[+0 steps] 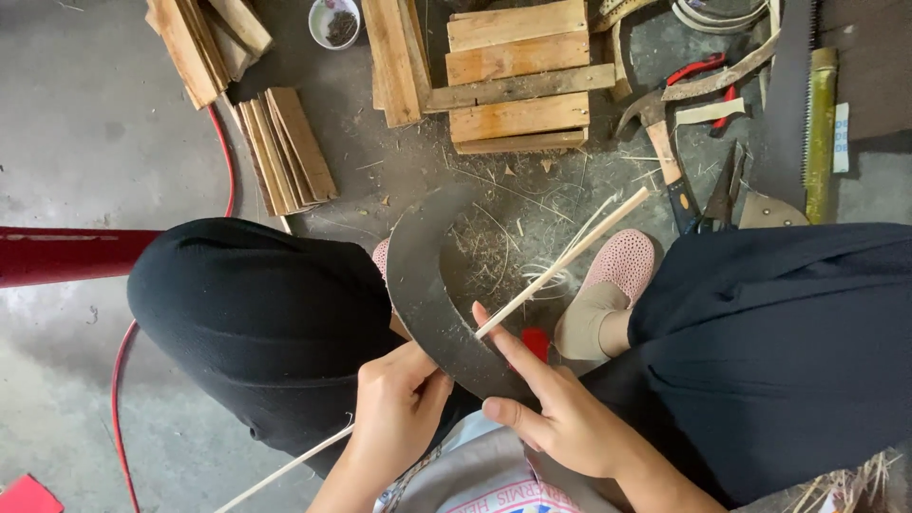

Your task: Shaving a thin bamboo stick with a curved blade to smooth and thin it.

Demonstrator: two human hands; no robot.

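A dark grey curved metal blade (427, 285) crosses a pale cream bamboo strip (570, 255), above black trousers (256, 323), pink perforated slip-on shoes (622, 266), a red hose (225, 152), tan wooden planks (518, 71), a green bamboo pole (820, 133) and a grey concrete floor (85, 123).

Dark curved blade (429, 285) upright between the knees, pale thin bamboo strip (562, 261) slanting across its edge.
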